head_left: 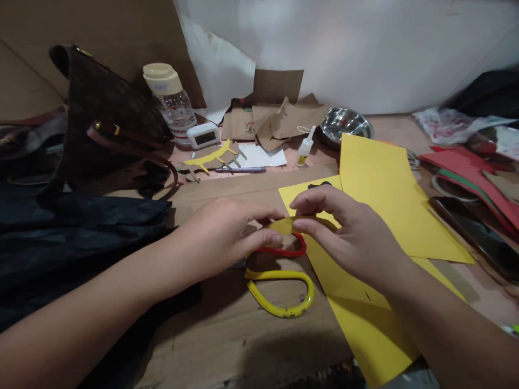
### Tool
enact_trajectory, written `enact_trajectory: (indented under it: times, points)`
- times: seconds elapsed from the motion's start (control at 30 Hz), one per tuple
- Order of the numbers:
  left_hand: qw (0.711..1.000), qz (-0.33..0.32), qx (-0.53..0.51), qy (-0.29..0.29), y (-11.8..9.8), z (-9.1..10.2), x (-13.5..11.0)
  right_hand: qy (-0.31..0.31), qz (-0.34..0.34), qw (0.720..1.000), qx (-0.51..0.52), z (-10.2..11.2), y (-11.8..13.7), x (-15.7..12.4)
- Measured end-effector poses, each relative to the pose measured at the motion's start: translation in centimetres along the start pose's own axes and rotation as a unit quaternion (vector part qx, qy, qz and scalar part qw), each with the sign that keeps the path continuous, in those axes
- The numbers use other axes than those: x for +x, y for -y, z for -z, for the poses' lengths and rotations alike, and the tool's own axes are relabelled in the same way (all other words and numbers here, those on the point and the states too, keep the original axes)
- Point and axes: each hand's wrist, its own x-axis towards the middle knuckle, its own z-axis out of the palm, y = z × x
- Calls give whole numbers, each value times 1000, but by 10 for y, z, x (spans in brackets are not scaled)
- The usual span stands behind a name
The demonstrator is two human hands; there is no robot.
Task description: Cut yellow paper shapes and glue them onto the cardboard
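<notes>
Your left hand [227, 232] is curled nearly closed, thumb and fingertips pressed on the left end of a yellow strip [288, 222]. Your right hand [348, 232] pinches the other end between thumb and forefinger, with the remaining fingers loosely bent above. The strip arches between your two hands, just over the edge of the lower yellow sheet [365, 319] and above the cardboard [227, 324] that covers the table.

Right under your fingers lies a red loop [284, 252], and just in front of it a yellow loop [279, 294] flat on the cardboard. You cannot tell from here whether these two are joined or what they belong to.

As for progress, the strip looks cut and bent into its curve, but its ends show no join, so the shaping seems to be only partway. The glue bottle [304, 147] stands upright and well apart at the back, near the metal bowl [344, 124]. A yellow cut-out [211, 156] already lies finished beside the pen [239, 169]. The upper yellow sheet [381, 183] looks whole and uncut, and the red paper [466, 162] sits off to your right, away from both hands.
</notes>
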Motion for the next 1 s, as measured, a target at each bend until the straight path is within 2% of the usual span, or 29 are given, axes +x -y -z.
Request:
enact_trajectory:
  times: [0.1,0.17,0.23,0.27,0.33,0.4,0.43,0.47,0.5,0.57,0.67,0.73,0.8,0.87,1.0]
  points:
    - [998,1,-63,0,4,-6,0,48,61,997,-16,-2,-2,-1]
    - [995,10,-97,32,6,-11,1,66,99,992,-37,-4,-2,-1]
    - [991,30,-115,66,8,-16,3,53,118,990,-57,-3,-1,-1]
    - [988,46,-128,77,9,-17,4,29,118,991,-62,-2,0,-1]
    - [977,89,-179,71,9,-14,6,-57,102,991,-61,4,1,0]
    - [959,126,-252,33,10,-6,7,-160,68,984,-39,11,2,-1]
    - [949,132,-285,4,9,0,8,-190,48,980,-22,13,2,-1]
    - [940,130,-314,-26,9,7,8,-192,30,981,-10,14,2,-2]
    - [932,122,-337,-54,8,14,8,-156,11,988,-4,14,2,-4]
    - [918,103,-368,-107,7,26,6,-3,-1,1000,2,8,4,-7]
    - [908,80,-374,-174,3,39,2,188,-20,981,29,-6,8,-11]
    - [905,65,-372,-196,0,43,-1,250,-43,967,34,-14,11,-14]
    - [902,55,-378,-203,-3,45,-3,276,-41,960,32,-20,13,-17]
    - [897,49,-390,-203,-5,47,-4,276,-12,961,16,-27,13,-20]
    - [888,48,-411,-201,-10,49,-7,227,45,972,-36,-46,5,-28]
